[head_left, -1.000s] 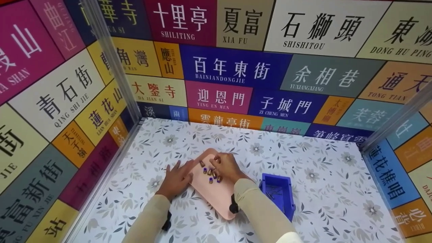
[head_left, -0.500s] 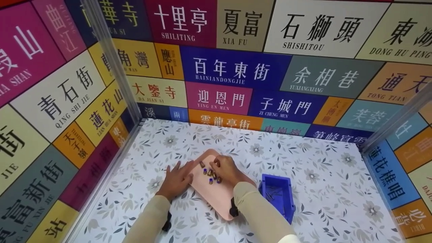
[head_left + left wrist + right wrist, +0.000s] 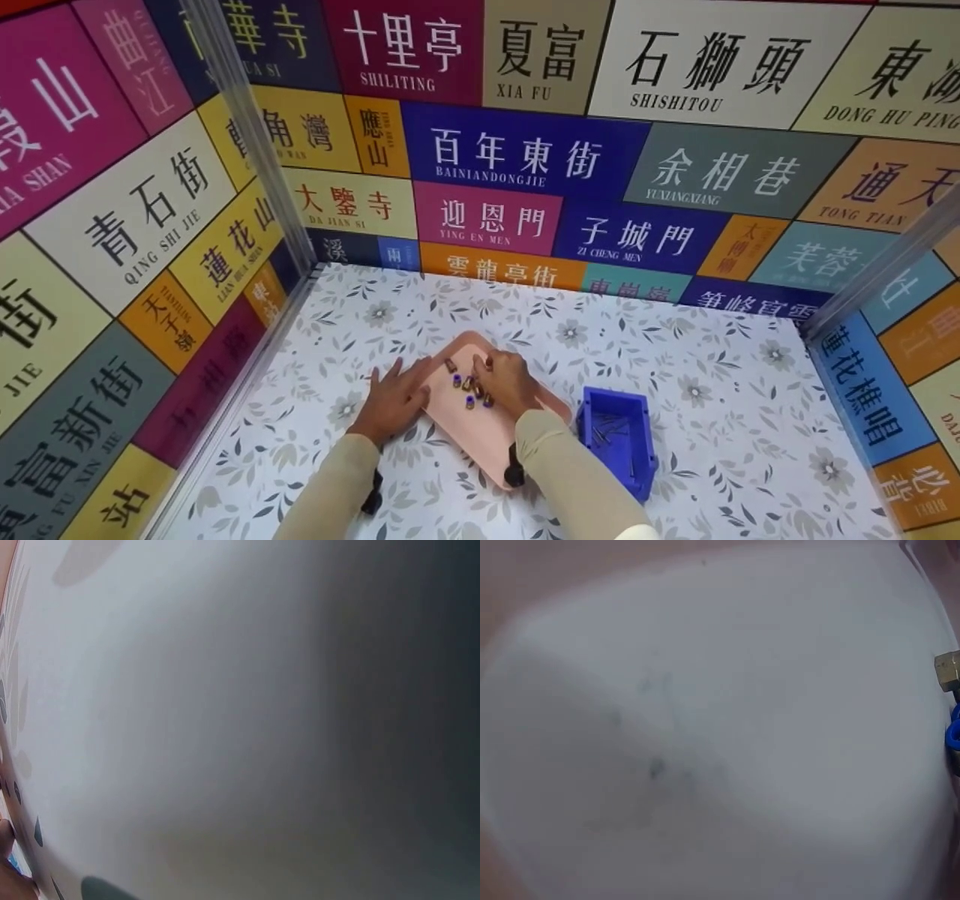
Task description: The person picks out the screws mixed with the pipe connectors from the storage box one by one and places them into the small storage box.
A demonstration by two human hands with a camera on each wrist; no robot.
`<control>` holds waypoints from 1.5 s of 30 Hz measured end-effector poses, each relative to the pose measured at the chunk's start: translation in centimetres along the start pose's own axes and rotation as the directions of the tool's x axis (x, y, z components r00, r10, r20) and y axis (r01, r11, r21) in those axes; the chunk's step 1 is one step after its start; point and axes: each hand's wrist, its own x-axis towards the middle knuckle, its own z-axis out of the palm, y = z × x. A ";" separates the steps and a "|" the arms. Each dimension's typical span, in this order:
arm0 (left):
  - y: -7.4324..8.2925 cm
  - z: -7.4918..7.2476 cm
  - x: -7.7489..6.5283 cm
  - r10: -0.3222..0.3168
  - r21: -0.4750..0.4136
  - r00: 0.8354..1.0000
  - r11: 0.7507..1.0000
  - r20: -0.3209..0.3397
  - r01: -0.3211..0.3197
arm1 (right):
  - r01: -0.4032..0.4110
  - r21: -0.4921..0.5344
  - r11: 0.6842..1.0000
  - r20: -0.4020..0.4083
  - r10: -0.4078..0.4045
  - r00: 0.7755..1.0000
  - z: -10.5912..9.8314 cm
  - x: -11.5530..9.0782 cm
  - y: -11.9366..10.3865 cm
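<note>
A pink tray lies on the patterned tabletop in the head view, with several small brass fittings with blue collars near its far end. My left hand rests with fingers spread at the tray's left edge. Over the fittings, my right hand has its fingers bent and its fingertips right beside them; I cannot tell whether a fitting is between them. In the right wrist view, a brass hex end and a blue collar show at the right edge. The left wrist view is mostly blurred tabletop.
Just right of the tray stands a blue bin holding several thin metal pieces. The white floral tabletop reaches to panelled walls with coloured signs at the back and sides.
My right hand has shifted slightly toward me, its fingertips staying by the fittings. The left hand stays in place at the tray's edge.
</note>
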 end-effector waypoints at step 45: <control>0.1 -0.1 -0.1 -0.002 -0.028 1.000 1.000 0.002 0.002 | -0.018 0.053 0.998 0.113 0.011 0.993 0.3 -1.1 1.0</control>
